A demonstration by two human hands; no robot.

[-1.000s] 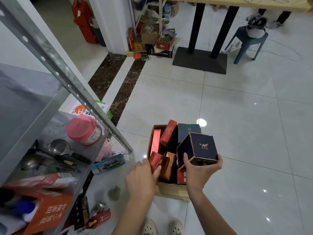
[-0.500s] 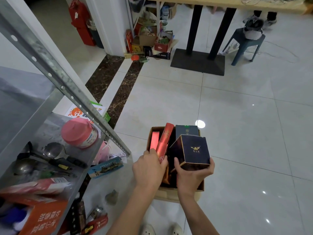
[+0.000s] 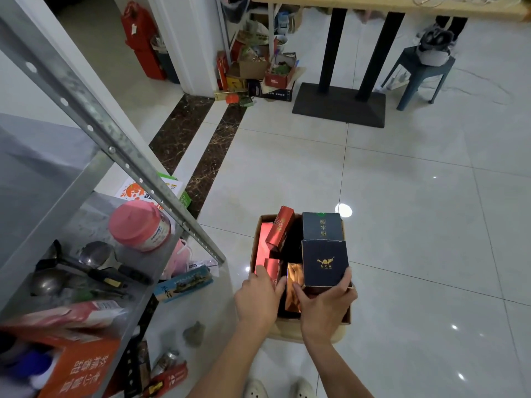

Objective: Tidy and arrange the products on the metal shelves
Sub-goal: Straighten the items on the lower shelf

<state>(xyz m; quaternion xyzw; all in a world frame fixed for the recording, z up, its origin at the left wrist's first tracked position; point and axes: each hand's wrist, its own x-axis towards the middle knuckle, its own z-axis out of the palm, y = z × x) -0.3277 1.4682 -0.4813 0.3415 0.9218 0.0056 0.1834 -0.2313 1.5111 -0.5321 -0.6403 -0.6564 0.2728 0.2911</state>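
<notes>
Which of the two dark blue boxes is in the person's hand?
The nearer dark blue box, with the gold emblem, gripped by the right hand. The farther dark blue box, printed with characters, stands behind it, untouched.

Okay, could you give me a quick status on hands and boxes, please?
Right hand grips navy box at right of carton. Left hand holds red box inside. Tightly packed.

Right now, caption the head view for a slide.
Beside the metal shelves, the right hand holds a dark blue box in a carton; the left hand grips a red box.
</notes>
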